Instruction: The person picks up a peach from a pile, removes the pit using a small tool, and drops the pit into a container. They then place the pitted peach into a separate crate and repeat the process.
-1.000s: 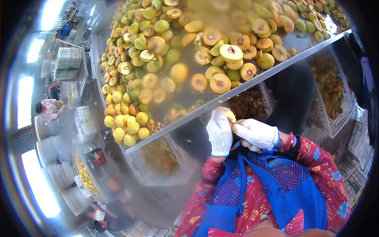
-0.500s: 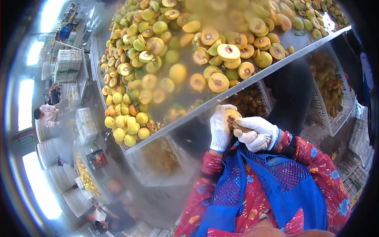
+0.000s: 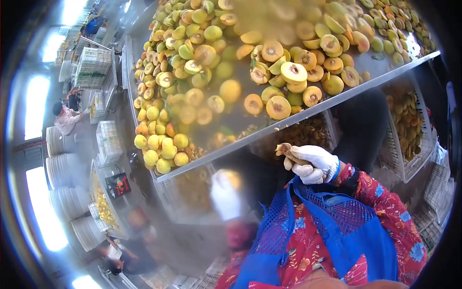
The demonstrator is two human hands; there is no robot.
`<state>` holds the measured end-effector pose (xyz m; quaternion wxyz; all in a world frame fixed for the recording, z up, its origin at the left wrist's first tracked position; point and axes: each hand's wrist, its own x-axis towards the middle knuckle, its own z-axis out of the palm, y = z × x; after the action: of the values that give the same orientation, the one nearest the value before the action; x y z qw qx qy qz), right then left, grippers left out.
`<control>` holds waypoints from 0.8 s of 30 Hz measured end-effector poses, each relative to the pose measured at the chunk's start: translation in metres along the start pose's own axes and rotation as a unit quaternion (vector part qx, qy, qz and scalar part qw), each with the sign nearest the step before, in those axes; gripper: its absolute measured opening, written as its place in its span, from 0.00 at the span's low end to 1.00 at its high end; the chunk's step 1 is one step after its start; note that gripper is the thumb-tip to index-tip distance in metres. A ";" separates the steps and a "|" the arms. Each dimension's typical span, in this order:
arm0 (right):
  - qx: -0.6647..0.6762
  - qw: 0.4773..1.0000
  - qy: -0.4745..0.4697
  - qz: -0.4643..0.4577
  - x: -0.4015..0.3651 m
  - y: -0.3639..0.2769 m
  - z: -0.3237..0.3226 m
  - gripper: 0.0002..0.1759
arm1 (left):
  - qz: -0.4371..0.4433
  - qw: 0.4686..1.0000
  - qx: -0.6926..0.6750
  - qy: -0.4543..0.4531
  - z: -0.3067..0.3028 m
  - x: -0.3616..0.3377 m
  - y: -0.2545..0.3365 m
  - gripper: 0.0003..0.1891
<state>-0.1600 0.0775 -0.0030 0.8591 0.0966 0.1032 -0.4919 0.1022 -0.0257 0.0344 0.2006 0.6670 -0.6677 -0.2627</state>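
Note:
My left hand [image 3: 226, 195], in a white glove, is blurred over the crate below the table edge, its fingers closed on a yellow fruit half [image 3: 234, 179]. My right hand [image 3: 313, 161], also gloved, is in front of my blue apron [image 3: 332, 207]. Its fingers are wrapped round a small tool whose tip bears a brownish bit [image 3: 283, 149]. Beyond the hands, many halved fruits [image 3: 293, 72] with brown centres lie on the metal table [image 3: 226, 153]. Whole yellow fruits [image 3: 163, 166] are heaped at its near left corner.
Below the table edge stand a crate [image 3: 192, 212] under my left hand and a crate of brown bits [image 3: 332, 126]. At the right is a white crate [image 3: 416, 161] full of fruit pieces. A person [image 3: 67, 118] and stacked crates [image 3: 94, 65] are at the left.
My left hand has moved left and away from my right hand, carrying the fruit half. My right hand stays nearly in place. The view has shifted slightly.

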 end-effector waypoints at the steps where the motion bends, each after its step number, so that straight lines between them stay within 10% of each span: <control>1: -0.035 0.998 0.054 -0.014 -0.002 -0.001 0.004 0.18 | -0.065 0.976 0.206 -0.010 -0.019 0.007 -0.001 0.25; 6: -0.062 0.997 0.053 0.008 -0.015 -0.019 0.005 0.14 | -0.149 0.907 0.395 0.012 -0.044 0.046 -0.065 0.32; 10: -0.376 0.870 0.318 0.010 -0.008 -0.023 -0.017 0.19 | -0.115 0.887 0.442 0.068 -0.033 0.047 -0.075 0.29; 14: -0.413 0.859 0.300 -0.032 -0.012 -0.030 0.000 0.28 | 0.056 0.989 0.080 -0.108 -0.018 0.027 0.009 0.16; 19: -0.506 0.809 0.297 -0.046 -0.010 -0.027 0.006 0.31 | 0.189 0.945 -0.014 -0.265 0.070 0.007 0.045 0.18; 24: -0.438 0.845 0.307 -0.010 -0.020 -0.018 0.006 0.22 | 0.116 0.924 -0.101 -0.351 0.114 0.005 0.067 0.15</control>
<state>-0.1853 0.0838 0.0072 0.7313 -0.1447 0.5676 -0.3494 -0.0212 -0.0230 -0.0137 0.0488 0.4260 -0.7379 -0.5212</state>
